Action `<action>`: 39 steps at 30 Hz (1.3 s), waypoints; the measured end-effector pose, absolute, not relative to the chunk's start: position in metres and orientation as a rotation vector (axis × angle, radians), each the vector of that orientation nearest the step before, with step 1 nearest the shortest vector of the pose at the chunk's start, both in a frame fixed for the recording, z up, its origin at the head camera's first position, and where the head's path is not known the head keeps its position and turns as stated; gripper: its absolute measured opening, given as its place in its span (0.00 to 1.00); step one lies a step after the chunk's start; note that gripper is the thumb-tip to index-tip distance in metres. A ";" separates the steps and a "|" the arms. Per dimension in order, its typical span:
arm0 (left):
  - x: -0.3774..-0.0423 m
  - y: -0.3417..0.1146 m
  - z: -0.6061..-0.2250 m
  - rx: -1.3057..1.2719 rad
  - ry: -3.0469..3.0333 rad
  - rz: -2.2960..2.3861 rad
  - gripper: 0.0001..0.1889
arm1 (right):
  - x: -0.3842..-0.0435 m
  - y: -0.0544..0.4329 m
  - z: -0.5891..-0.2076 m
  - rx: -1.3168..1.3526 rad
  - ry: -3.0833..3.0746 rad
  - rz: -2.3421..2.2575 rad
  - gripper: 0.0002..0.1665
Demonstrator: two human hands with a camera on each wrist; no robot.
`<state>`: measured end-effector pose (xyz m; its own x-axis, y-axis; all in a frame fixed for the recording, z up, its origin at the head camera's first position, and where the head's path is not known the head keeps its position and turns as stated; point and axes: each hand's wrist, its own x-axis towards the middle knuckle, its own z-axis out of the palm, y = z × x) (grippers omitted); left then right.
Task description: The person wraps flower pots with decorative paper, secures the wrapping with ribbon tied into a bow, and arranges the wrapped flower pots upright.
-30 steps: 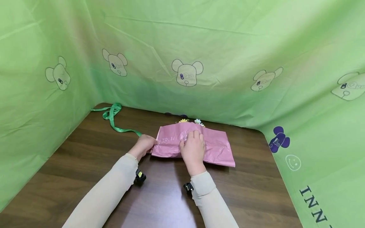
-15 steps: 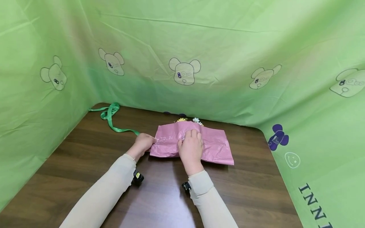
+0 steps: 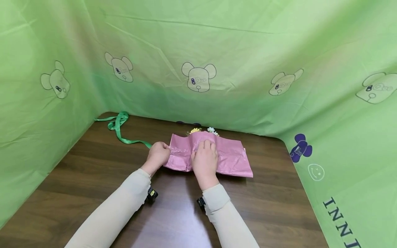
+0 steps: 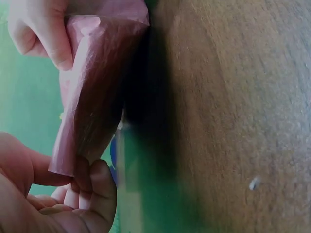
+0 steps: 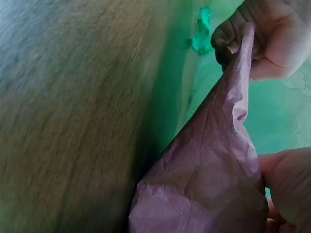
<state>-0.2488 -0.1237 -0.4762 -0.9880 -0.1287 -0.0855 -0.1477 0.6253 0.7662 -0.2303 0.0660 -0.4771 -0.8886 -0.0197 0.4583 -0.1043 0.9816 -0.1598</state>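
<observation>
Pink wrapping paper (image 3: 234, 156), creased and shiny, lies around a small bunch of flowers, whose yellow flower (image 3: 195, 130) and pale blue flower (image 3: 211, 130) peek out past its far edge. My left hand (image 3: 158, 154) pinches the paper's left edge between thumb and fingers; the left wrist view shows that edge as a rolled strip (image 4: 62, 158) in the fingers. Over the raised middle of the paper, my right hand (image 3: 205, 161) grips the bundle, thumb on the left side and fingers bent across the top. The stems are hidden inside.
A green ribbon (image 3: 119, 129) lies loosely coiled at the back left, its tail running toward my left hand. Green printed cloth (image 3: 198, 41) walls the brown wooden table (image 3: 273, 206) at the back and both sides.
My left hand has turned slightly and lifted the paper's left edge a little, drawing that side up closer to the middle. The right hand keeps its hold; the whole view has shifted slightly.
</observation>
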 end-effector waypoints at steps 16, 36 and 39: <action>-0.246 -0.108 -0.467 -0.039 3.022 1.138 0.05 | -0.230 0.068 -0.479 0.095 -2.665 0.218 0.24; -0.248 -0.106 -0.462 -0.150 2.904 1.125 0.08 | -0.228 0.059 -0.475 0.149 -2.628 0.142 0.22; -0.248 -0.106 -0.464 -0.099 2.939 1.030 0.12 | -0.228 0.059 -0.475 0.155 -2.627 0.140 0.22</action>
<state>-0.2475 -0.1064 -0.4640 -0.9976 -0.0519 -0.0449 -0.0686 0.7794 0.6227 -0.2281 0.0586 -0.4753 -0.8678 -0.0843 0.4897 -0.1358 0.9882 -0.0706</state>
